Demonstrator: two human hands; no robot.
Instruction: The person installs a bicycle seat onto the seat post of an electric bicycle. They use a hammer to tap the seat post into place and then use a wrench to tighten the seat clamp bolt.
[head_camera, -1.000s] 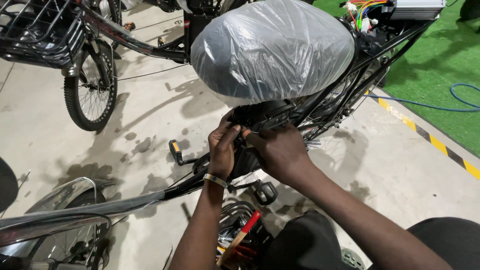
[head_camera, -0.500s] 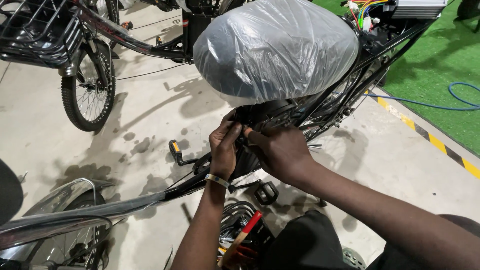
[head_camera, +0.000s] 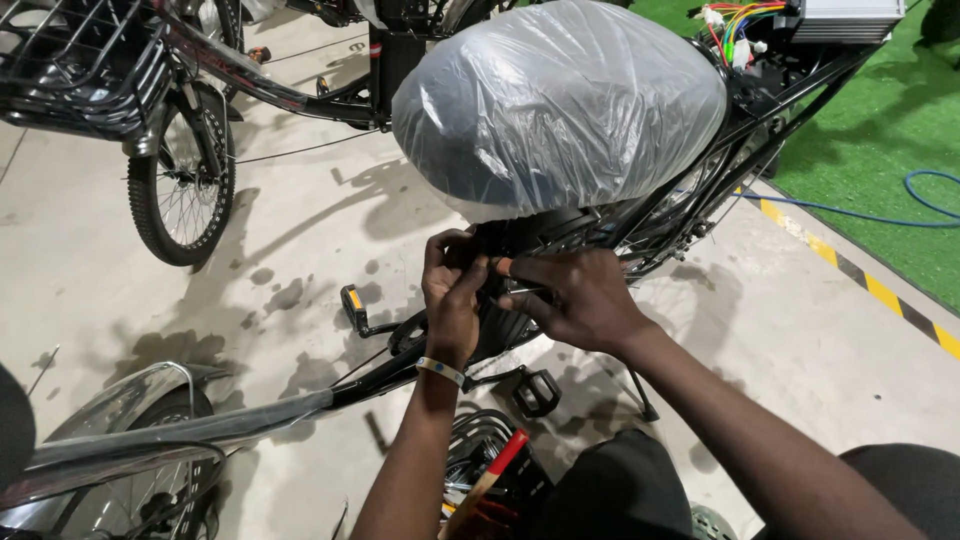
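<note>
Working under the plastic-wrapped seat (head_camera: 558, 100), both hands meet at the black clamp (head_camera: 505, 268) where the seat post joins the bicycle frame (head_camera: 400, 370). The left hand (head_camera: 455, 290) has its fingers curled around the clamp from the nine o'clock side, pinching something there that is too small and dark to make out. The right hand (head_camera: 575, 295) comes in from three o'clock, thumb and forefinger closed on a thin piece against the same clamp; whether that is a bolt, a lever or a cable end cannot be told.

Judging from how things lie, the bicycle is well along but not finished. The seat is already mounted, with its wrap still on. A pedal (head_camera: 352, 305) sits at about nine o'clock from the hands and another pedal (head_camera: 537, 392) at six o'clock, both fitted. At one o'clock, at the rear of the bicycle, a grey box (head_camera: 845, 18) has loose coloured wires (head_camera: 735, 30) still hanging out, so the wiring looks undone. The fastening under the seat seems to be in progress, as both hands are tight on it.

A red-handled tool (head_camera: 500, 465) lies at six o'clock, near the person's lap, untouched. Another bicycle's wheel (head_camera: 180, 185) stands well apart at ten o'clock, with a basket (head_camera: 70, 60) above it.
</note>
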